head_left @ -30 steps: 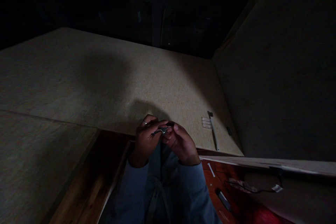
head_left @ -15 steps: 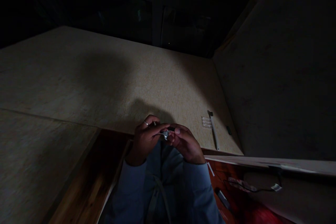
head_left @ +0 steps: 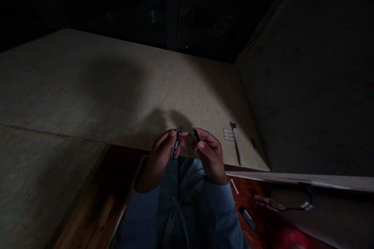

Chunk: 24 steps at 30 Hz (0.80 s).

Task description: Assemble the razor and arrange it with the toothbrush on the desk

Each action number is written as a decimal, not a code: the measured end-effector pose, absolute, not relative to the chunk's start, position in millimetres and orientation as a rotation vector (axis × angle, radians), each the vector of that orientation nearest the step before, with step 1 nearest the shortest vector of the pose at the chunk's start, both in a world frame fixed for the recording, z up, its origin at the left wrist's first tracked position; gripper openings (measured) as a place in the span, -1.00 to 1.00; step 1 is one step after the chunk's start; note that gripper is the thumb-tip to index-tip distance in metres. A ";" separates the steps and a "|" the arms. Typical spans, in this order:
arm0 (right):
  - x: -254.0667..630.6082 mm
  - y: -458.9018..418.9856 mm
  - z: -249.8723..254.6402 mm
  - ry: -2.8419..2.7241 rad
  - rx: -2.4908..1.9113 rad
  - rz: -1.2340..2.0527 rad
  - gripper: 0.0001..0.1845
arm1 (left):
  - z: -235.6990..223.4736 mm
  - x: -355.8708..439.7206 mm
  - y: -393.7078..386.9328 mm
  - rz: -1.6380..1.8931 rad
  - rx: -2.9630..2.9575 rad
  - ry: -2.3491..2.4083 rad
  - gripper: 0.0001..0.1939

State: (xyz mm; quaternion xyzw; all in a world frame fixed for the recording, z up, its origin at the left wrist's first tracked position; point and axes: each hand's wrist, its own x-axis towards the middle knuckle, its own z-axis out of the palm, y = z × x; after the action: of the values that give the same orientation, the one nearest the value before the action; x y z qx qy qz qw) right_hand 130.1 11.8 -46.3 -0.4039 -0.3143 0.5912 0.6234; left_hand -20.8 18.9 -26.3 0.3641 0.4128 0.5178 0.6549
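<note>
- The left hand [head_left: 160, 153] has its grip closed around a slim dark tool [head_left: 175, 148], thumb on top, with the tool's silvery metal head pointing up and away from the person.
- The right hand [head_left: 213, 155] pinches a short black piece [head_left: 196, 135] between thumb and fingers, tilted; its exact kind is too dark to tell.
- Both held things are above the near edge of the worktop [head_left: 187, 85], apart from each other, a gap between the hands.
- On the worktop, right of the right hand, lies a clear ridged plastic piece [head_left: 228, 135].
- Just beside it is a slim whitish stick [head_left: 238, 148] with a dark head at its far end; whether they touch is unclear.
- A small dark green piece [head_left: 254, 143] lies farther right, near the upright panel [head_left: 315, 97].
- Below, on the reddish floor [head_left: 236, 210], are a white strip [head_left: 234, 186] and a black-and-grey object [head_left: 247, 218].
- A dark cable [head_left: 289, 209] carries a white tag [head_left: 306, 205].
</note>
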 end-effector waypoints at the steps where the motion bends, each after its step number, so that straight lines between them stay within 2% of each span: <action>1: 129.8 11.3 -47.6 -0.739 -0.915 1.350 -0.59 | -25.7 -20.6 20.0 1.174 0.757 0.888 -0.50; 5: 129.8 9.8 -52.1 -0.803 -0.816 1.354 -0.55 | -27.1 -25.1 23.1 1.056 0.599 0.686 -0.62; 14: 133.6 9.8 -50.4 -0.813 -0.672 1.408 -0.53 | -20.6 -23.5 22.7 0.830 0.824 0.640 -0.47; 24: 139.3 13.8 -50.6 -0.872 -0.660 1.377 -0.52 | -29.1 -28.9 24.7 0.841 0.941 0.672 -0.59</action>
State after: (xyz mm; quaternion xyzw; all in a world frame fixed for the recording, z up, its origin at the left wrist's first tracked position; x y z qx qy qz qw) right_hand 139.3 13.8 -50.6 -0.2890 -0.3822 0.6030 0.6378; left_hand -28.9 24.7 -29.1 0.4314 0.3081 0.3858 0.7551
